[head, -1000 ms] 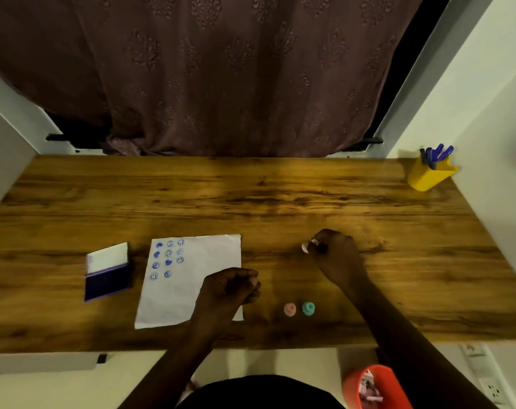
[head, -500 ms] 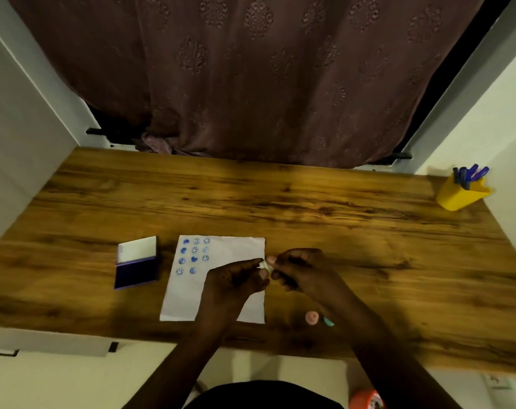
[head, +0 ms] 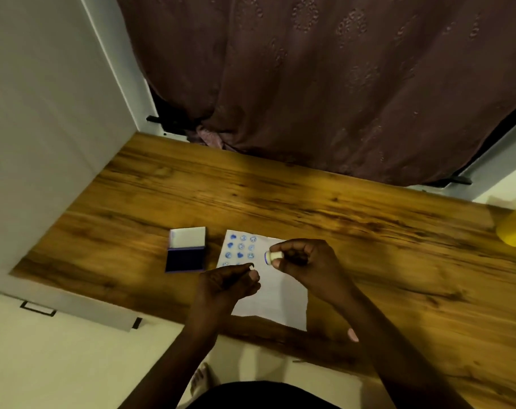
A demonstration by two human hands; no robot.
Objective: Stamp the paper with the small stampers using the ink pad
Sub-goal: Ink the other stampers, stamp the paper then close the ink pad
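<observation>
A white paper (head: 273, 296) lies on the wooden table (head: 369, 231), with several blue stamp marks in its top left corner. My right hand (head: 305, 264) hovers over the paper and pinches a small white stamper (head: 273, 256), its blue inked face turned left. My left hand (head: 228, 284) is just below and to the left, fingers pinched on a small white piece (head: 252, 266) that looks like the stamper's cap. The open ink pad (head: 186, 251), dark blue with a white lid, sits left of the paper. A pink stamper (head: 353, 335) peeks out from behind my right forearm.
A yellow pen cup (head: 514, 233) stands at the table's far right edge. A dark curtain (head: 324, 84) hangs behind the table, and a white wall (head: 44, 113) closes off the left side. The table's near edge runs just below the paper.
My hands, joined on the white stamper half a second ago, have pulled apart. The stamper's blue face now shows. The camera has swung left; the teal stamper is out of sight.
</observation>
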